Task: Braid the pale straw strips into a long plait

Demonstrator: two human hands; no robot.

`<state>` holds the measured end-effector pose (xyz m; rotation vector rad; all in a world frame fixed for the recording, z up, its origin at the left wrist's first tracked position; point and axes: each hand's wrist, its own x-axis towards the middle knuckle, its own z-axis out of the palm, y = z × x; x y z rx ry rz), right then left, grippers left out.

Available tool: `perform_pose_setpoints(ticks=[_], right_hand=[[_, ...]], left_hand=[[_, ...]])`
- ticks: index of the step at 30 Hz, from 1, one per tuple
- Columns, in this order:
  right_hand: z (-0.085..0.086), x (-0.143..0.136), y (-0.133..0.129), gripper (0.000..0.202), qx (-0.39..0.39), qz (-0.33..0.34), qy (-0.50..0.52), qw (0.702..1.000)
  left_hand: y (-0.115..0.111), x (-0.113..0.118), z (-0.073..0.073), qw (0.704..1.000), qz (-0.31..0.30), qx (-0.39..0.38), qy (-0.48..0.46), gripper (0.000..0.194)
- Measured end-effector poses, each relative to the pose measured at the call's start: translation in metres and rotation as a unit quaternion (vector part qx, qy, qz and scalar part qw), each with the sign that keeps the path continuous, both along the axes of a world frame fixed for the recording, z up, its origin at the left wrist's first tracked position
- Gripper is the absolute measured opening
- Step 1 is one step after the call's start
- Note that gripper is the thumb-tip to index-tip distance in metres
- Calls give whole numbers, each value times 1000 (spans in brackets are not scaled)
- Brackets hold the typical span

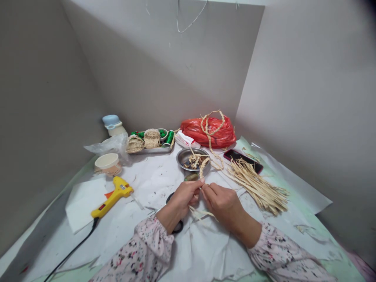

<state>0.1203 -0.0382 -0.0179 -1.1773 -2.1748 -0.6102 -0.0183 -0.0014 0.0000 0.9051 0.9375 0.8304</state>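
My left hand [186,196] and my right hand [221,199] meet at the middle of the table, both closed at the end of a pale straw braid [203,167]. From the fingers the braid runs up past a metal bowl [179,158] and loops over a red plastic bag. Loose straw strands [202,214] hang out below my hands. Scissors [178,227] with black handles lie partly hidden under my left wrist. To the right of my right hand lies a bundle of dry straw strips [261,190].
A yellow glue gun [110,199] with a black cord lies at left, near a paper cup [107,162]. Behind are a blue-lidded bottle [113,124], a metal tray [155,150] of straw coils and green thread, and the red bag [190,129]. A phone [257,166] lies at right.
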Motion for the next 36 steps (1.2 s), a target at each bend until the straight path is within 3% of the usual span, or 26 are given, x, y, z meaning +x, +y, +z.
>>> perform_pose_setpoints(ticks=[10,15,17,19,22,25,29,32,34,36], right_hand=[[-3,-5,-4,23,-73,87,78,990],[9,4,-1,22,-126,104,253,953],[12,14,8,25,-111,56,328,936],[12,28,20,22,-103,-38,333,936],[7,49,34,10,-151,-153,195,957],[1,62,38,11,-162,-252,72,951],[-1,66,37,17,-169,-291,33,941],[9,66,39,16,-155,-260,115,946],[22,65,38,15,-131,-192,213,949],[35,61,34,19,-118,-98,344,926]], left_hand=[[0,2,-2,1000,13,-1,18,32],[1,0,-3,999,-2,20,49,33],[1,0,-4,997,1,24,71,32],[1,0,-4,996,3,25,87,31],[-1,0,-3,995,-10,31,94,32],[-2,0,-3,995,-24,35,91,32],[-3,0,-4,995,-32,32,86,32],[-2,0,-4,996,-36,29,83,33],[-2,0,-4,996,-37,29,81,31],[-2,1,-4,996,-39,30,80,29]])
